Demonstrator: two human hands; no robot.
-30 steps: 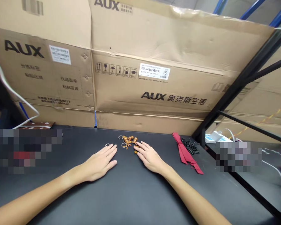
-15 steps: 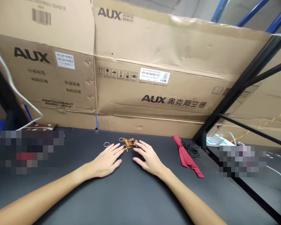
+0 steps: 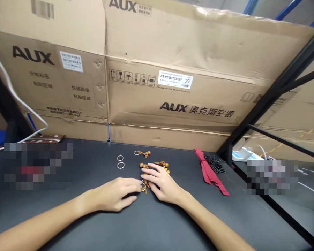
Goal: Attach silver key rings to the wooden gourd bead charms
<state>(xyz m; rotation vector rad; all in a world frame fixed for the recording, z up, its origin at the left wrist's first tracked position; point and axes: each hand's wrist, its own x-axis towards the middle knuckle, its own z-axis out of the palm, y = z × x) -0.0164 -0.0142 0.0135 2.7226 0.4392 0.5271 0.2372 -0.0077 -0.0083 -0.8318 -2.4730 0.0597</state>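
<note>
My left hand [image 3: 122, 193] lies low over the black tabletop, fingers stretched out and pressed near a metal ring [image 3: 143, 187] at their tips. That ring belongs to a brown beaded keychain [image 3: 144, 166] on an orange cord. Across the beads reaches my right hand [image 3: 161, 183], palm down with its fingers apart, partly hiding them. More brown beads on cord [image 3: 165, 165] show just beyond its knuckles. Farther back lies a separate beaded keychain [image 3: 147, 153] with its own ring. Two bare metal rings [image 3: 120, 165] rest to its left.
A dark red ribbon [image 3: 209, 170] and a heap of small black pieces [image 3: 215, 164] lie at the right. Cardboard boxes [image 3: 167, 136] wall off the table's back. Black frame posts [image 3: 227, 150] stand at the sides, and a white cable [image 3: 28, 111] hangs at left.
Both hands have come nearer to me, with beaded keychains drawn along. The bunched beads have spread apart, one keychain staying at the back. A second bare ring now shows.
</note>
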